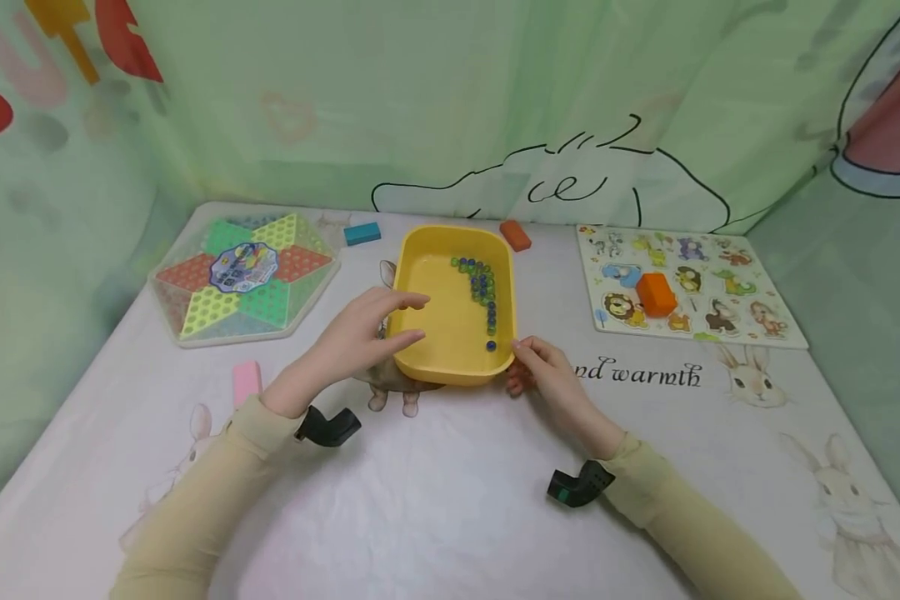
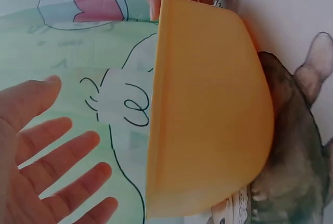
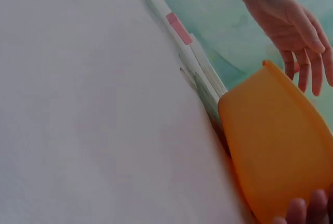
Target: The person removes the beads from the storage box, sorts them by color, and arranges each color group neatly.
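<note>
A yellow plastic tray (image 1: 450, 367) stands in the middle of the table. Several blue and green marbles (image 1: 483, 287) lie in a line along its right wall. My left hand (image 1: 403, 321) hovers at the tray's left rim with its fingers straight and spread; in the left wrist view the left hand (image 2: 52, 167) is clear of the tray (image 2: 208, 109). My right hand (image 1: 522, 365) pinches the tray's near right corner, thumb at the rim. In the right wrist view its fingertips (image 3: 307, 211) show under the tray (image 3: 281, 135), and the left hand (image 3: 299, 31) hangs beyond it.
A star-shaped marble board (image 1: 243, 275) lies at the far left. An animal peg puzzle (image 1: 682, 283) with an orange block (image 1: 656, 293) on it lies at the right. Teal (image 1: 362, 233), orange (image 1: 515, 236) and pink (image 1: 246, 381) blocks lie around the tray. Green curtains close in the table.
</note>
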Available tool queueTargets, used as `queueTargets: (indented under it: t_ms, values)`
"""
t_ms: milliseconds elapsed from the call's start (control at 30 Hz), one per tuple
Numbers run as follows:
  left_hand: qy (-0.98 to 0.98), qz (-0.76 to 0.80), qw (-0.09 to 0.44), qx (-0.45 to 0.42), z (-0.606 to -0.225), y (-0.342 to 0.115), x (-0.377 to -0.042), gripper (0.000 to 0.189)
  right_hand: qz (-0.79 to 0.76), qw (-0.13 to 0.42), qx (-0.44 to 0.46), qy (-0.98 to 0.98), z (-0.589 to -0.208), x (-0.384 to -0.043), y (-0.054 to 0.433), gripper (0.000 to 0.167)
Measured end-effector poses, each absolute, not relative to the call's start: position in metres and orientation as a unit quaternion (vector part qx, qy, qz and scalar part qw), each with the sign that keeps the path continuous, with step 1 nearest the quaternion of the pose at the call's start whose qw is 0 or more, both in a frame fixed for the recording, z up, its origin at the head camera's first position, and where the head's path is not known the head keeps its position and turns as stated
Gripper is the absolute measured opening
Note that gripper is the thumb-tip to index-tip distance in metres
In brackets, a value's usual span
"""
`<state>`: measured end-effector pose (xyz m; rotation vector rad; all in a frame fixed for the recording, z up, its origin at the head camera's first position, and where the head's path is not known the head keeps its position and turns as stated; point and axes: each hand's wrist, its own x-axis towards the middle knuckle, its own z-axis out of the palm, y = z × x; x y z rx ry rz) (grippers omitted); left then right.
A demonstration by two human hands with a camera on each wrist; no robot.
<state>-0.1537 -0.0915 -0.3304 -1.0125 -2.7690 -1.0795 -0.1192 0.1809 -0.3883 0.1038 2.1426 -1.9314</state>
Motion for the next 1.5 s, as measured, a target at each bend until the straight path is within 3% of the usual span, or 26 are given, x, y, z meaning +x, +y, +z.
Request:
queueTargets:
  t_ms: [367,900,1500]
  values:
    - [-0.868,-0.33,-0.109,-0.354,-0.32,-0.053,-0.191,0.03,-0.694,0.116,0.019,0.711,-0.395,-0.122,0.186,0.027]
    - [-0.859,-0.227,-0.169,-0.426,-0.324,0.009,-0.23,0.017,-0.708,0.108,-0.01,0.698,-0.398,-0.127,0.189,0.024]
    - [-0.827,-0.17,-0.265,-0.465,-0.354,0.023,-0.251,0.013,-0.715,0.117,-0.017,0.689,-0.406,-0.121,0.187,0.023]
